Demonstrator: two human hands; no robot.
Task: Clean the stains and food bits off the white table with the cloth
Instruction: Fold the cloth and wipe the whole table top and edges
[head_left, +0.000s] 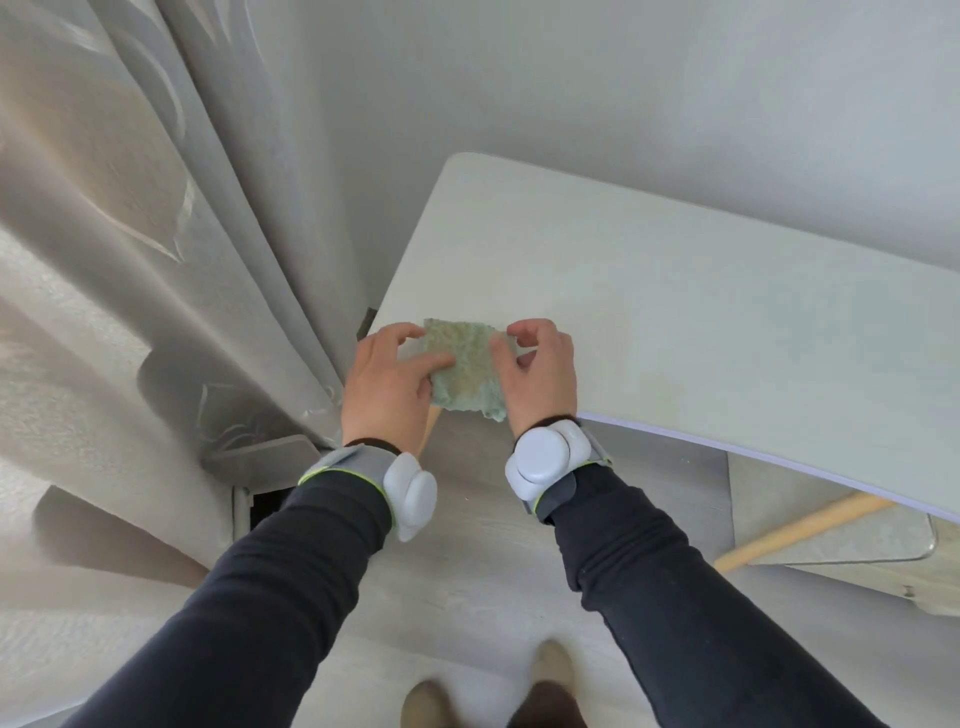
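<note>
Hands (387, 384) pinching mottled green cloth (467, 369)

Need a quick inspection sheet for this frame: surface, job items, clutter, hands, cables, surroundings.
Surface: white table, top looks pale and bare in view; no distinct stains or food bits can be made out.
Job's things: green cloth, yellowish discolouring on it, held spread over the table's near-left corner.
Clutter: nothing seen on the tabletop.
Hands: left hand pinches the cloth's left edge; right hand pinches its right edge. Both wrists carry grey bands with white pods.
Cables: nothing seen.
Surroundings: pale curtain to the left, plain wall behind, light wood-look floor, wooden table leg under the top, shoes at the bottom edge.
</note>
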